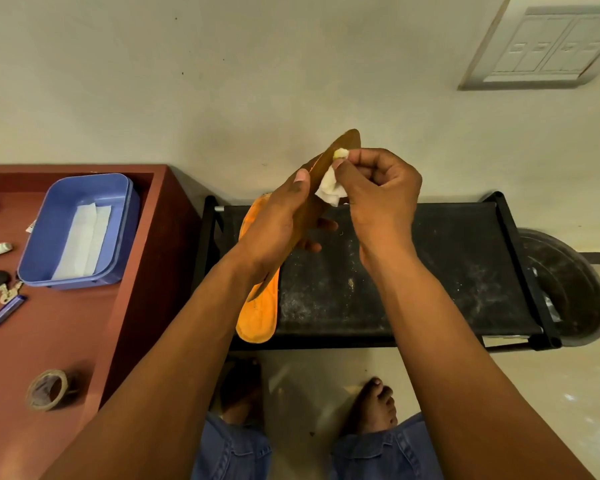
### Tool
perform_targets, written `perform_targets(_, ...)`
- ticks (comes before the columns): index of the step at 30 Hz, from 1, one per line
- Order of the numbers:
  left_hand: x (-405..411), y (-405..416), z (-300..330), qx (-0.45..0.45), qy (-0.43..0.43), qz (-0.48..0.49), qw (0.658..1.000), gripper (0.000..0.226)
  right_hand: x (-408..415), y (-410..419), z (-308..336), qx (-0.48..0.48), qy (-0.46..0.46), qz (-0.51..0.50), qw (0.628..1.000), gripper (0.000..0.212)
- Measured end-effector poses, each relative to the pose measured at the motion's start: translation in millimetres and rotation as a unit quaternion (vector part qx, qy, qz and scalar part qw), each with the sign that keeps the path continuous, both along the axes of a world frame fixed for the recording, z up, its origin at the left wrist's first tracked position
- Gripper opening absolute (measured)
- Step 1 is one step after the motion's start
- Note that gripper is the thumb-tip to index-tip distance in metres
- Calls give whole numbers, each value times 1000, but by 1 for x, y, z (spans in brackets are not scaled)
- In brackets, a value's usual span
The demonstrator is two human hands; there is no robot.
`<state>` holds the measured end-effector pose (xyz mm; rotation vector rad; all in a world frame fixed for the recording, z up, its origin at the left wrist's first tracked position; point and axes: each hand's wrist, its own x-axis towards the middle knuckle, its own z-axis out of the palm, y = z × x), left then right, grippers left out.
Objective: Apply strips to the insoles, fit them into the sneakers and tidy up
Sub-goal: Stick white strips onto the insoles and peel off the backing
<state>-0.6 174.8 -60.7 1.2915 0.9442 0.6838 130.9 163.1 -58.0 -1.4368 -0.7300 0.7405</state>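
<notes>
Head view: our left hand [278,216] grips the insole [340,147] tilted toward one o'clock, so our right hand [378,188] can pinch a white strip [329,188] against it.

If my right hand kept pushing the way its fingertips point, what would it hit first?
Your right hand, pinching a white strip, points left at the brown insole your left hand grips; it would likely meet that first.

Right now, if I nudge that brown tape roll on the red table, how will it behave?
The brown tape roll looks tilted, leaning partly on its edge on the red table, so a nudge may flop it flat or send it rolling. Its hollow core suggests it is light. Nothing beside it would stop it.
</notes>
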Motion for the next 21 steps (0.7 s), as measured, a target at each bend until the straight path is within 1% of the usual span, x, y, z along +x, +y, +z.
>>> perform_targets(2,1,0,0,-12,-20,-13,1000,45,2,0,-1,-7,10,-6,1000,12)
perform_targets(5,2,2,-3,-39,-79,-10,996,42,0,0,0,1,-3,40,999,11)
perform_targets(11,1,3,6,-138,-205,65,967,66,-6,-2,-2,2,-75,191,979,10)
perform_targets(13,-1,2,10,-143,-227,94,959,68,-7,-2,-3,10,-93,235,967,9)
perform_targets(15,-2,2,10,-150,-228,111,956,70,-8,-2,-4,16,-116,261,958,9)
perform_targets(18,-3,3,9,-172,-217,99,956,68,-11,-3,-5,13,-157,238,958,9)
perform_targets(21,-1,2,9,-179,-215,73,957,60,-13,-2,-5,13,-163,147,976,7)
